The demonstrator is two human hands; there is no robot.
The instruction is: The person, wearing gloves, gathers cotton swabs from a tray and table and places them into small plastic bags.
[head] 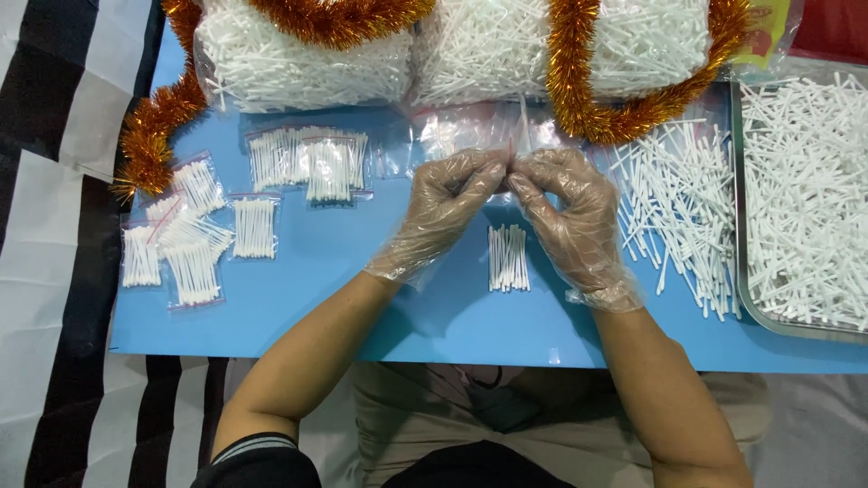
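Observation:
My left hand (443, 210) and my right hand (571, 215), both in thin clear plastic gloves, meet fingertip to fingertip over the blue board (362, 298). Between them they pinch the top edge of a small clear zip bag (479, 136) that lies just beyond the fingers. A neat bundle of white cotton swabs (508, 258) rests on the board below and between my hands, touched by neither.
Filled swab bags (194, 239) lie at the left, more (309, 161) at upper left. Loose swabs (678, 208) spread at the right beside a metal tray (800, 194) full of them. Big swab sacks (303, 54) and orange tinsel (579, 86) line the far edge.

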